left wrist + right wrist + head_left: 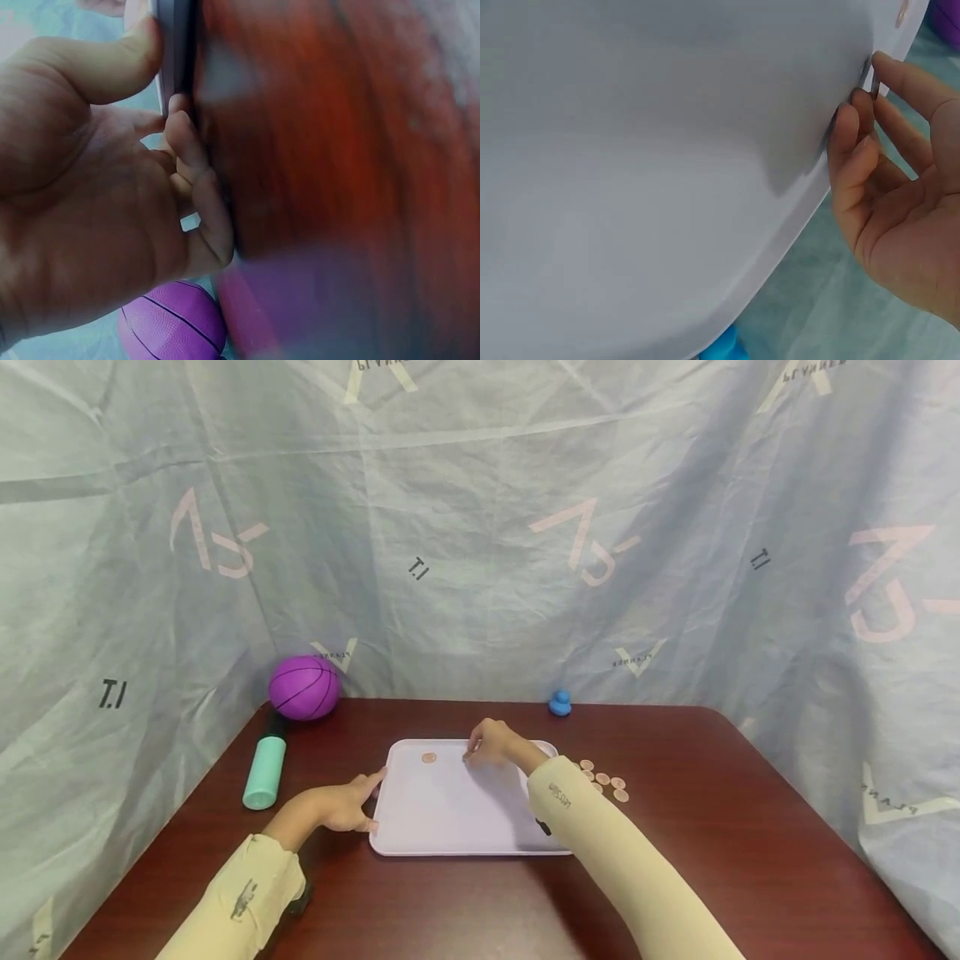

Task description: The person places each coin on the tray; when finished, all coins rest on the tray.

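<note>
While right hand [491, 747] pinches coin [873, 84] over far part of tray [450, 827], left hand [341, 806] grips left rim. Risk: coin slips, rolls off; careless nudge shifts tray into coin pile [603, 781] at right.

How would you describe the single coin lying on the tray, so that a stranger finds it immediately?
On the dark red table lies a pale tray. Near its far edge, just left of the right hand, rests one copper coin; the other coins lie off the tray.
</note>
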Demonstrator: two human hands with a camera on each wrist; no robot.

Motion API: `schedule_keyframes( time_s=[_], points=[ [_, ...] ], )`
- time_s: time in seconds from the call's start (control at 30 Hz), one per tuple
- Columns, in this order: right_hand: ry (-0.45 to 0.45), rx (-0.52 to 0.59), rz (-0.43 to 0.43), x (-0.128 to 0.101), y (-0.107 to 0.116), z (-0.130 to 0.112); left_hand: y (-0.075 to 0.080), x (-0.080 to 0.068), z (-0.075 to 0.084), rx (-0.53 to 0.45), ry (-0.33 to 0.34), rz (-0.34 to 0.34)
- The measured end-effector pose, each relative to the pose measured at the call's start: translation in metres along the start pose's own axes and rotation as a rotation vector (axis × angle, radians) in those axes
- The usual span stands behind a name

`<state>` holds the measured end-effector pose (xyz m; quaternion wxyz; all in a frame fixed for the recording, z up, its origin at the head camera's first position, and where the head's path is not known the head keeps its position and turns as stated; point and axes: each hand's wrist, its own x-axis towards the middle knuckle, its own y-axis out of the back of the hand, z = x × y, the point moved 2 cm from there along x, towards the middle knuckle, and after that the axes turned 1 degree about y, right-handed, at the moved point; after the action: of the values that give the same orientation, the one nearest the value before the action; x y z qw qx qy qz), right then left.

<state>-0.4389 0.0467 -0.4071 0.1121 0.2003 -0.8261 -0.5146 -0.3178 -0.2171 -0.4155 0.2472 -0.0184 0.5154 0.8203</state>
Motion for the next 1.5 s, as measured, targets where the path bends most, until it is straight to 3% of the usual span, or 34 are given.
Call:
schedule_keyframes(
  time_s=[0.7, 1.5],
  points=[
    [-0.002, 0.019, -0.035, 0.014, -0.012, -0.018, 0.0, 0.0, 0.002, -0.029, -0.027, 0.004],
    [0.037, 0.067, -0.025, 0.023, -0.021, -0.023, -0.002, 0.001, -0.004, -0.032, 0.012, 0.002]
  ],
)
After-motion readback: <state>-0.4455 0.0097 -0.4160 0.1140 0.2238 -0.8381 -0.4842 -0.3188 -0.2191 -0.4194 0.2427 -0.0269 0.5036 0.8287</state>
